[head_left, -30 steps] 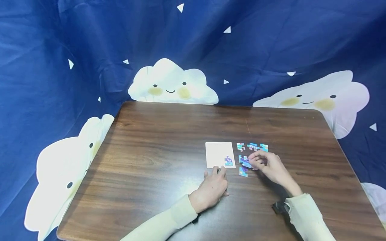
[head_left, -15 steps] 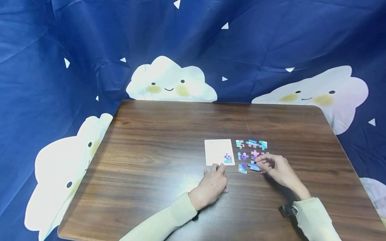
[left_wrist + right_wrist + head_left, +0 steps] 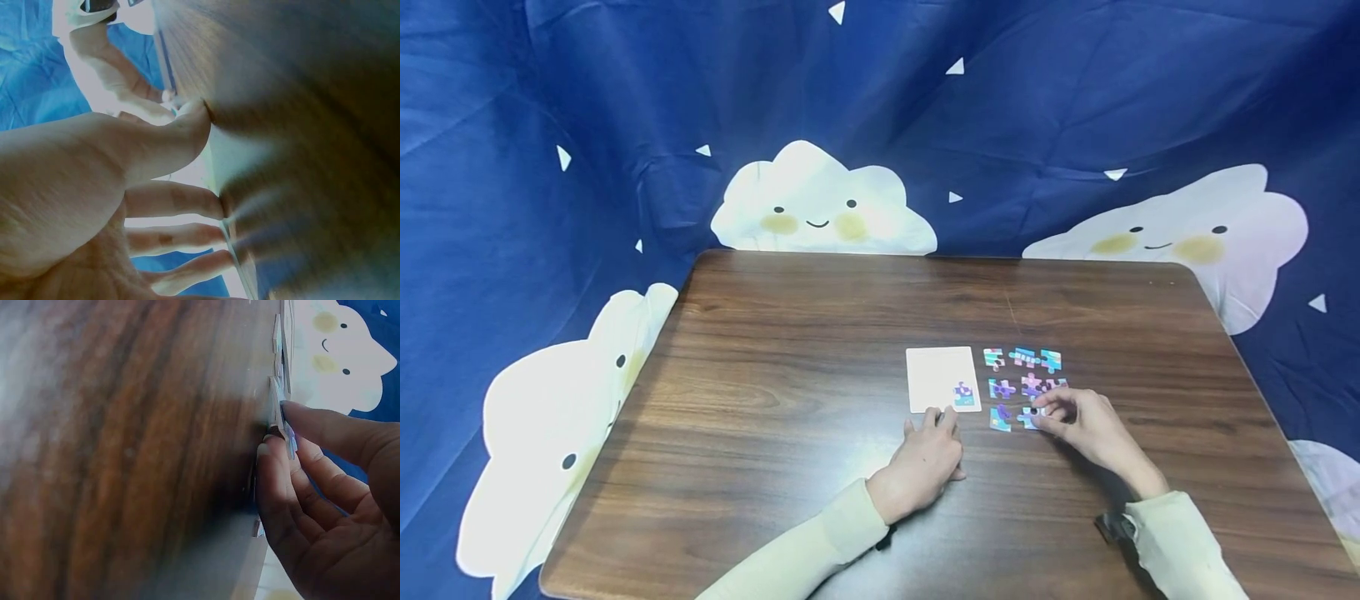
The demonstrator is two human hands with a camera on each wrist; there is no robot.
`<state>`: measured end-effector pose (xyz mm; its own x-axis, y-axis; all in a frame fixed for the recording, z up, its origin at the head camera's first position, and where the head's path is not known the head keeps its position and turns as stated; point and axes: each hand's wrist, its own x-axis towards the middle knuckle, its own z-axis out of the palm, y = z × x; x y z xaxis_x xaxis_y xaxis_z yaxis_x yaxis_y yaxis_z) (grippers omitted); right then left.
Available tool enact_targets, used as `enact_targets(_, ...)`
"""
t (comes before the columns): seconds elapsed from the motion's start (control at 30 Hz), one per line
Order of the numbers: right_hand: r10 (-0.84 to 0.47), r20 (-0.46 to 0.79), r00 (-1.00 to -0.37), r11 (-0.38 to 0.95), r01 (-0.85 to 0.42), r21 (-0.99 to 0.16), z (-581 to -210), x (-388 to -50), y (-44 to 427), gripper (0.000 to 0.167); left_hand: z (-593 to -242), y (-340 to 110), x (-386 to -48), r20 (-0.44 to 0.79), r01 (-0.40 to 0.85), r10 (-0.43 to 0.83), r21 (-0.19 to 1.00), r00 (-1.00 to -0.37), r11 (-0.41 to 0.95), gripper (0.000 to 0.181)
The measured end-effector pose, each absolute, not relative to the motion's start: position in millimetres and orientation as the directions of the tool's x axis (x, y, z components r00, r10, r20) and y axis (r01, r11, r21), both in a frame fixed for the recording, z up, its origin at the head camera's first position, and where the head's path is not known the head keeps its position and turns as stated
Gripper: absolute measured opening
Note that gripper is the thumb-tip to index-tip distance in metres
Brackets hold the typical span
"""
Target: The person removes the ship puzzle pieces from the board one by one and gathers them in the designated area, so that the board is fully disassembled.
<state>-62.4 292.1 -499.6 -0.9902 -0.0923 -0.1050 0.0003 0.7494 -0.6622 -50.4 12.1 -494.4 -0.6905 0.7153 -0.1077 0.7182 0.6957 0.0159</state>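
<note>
In the head view, my right hand (image 3: 1086, 425) pinches a blue and purple jigsaw piece (image 3: 1028, 417) at the bottom of a group of loose pieces. The right wrist view shows that piece (image 3: 284, 422) tilted between thumb and fingers, close to the table. My left hand (image 3: 921, 467) rests with its fingertips on the table at the near edge of a white square board (image 3: 934, 375). Its fingers (image 3: 181, 199) are spread and hold nothing. A small joined purple and blue section (image 3: 964, 394) sits in the board's lower right corner.
Right of the board lie several jigsaw pieces in rough rows, among them a striped piece (image 3: 1024, 357), a purple one (image 3: 1001, 388) and a pink one (image 3: 1032, 383). The brown wooden table (image 3: 790, 333) ends at a blue cloud-print curtain (image 3: 1000, 108).
My right hand has moved right and slightly toward me with the piece, then lowered it beside the bottom left piece. My left hand has stayed at the board's near edge.
</note>
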Motion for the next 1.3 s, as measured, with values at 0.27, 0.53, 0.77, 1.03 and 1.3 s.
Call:
enact_targets(0.27,-0.078,-0.064,-0.995,0.774,-0.020,-0.633,-499.1,-61.9,289.6,0.021,-493.5,12.8,-51.3,-0.128,0.714,0.709,0.011,-0.693,0.700,0.037)
enact_targets(0.53,-0.124,0.079,-0.989,0.781,-0.146,-0.607,-504.3,-63.0,288.1,0.026,-491.6,11.4,-52.6,-0.116,0.715,0.712,0.014,-0.693,0.699,0.037)
enact_targets(0.77,-0.146,0.106,-0.984,0.784,-0.180,-0.595,-504.8,-63.1,286.7,0.028,-491.7,12.7,-51.0,-0.118,0.717,0.714,0.021,-0.690,0.697,0.037)
enact_targets(1.03,-0.171,0.176,-0.970,0.784,-0.242,-0.571,-500.3,-77.1,270.8,0.015,-493.4,10.2,-51.0,-0.120,0.705,0.705,0.046,-0.699,0.708,0.036)
enact_targets(1.3,-0.200,0.113,-0.973,0.760,-0.227,-0.609,-495.0,-99.9,244.7,0.016,-492.7,10.1,-51.9,-0.119,0.707,0.708,0.059,-0.696,0.705,0.037)
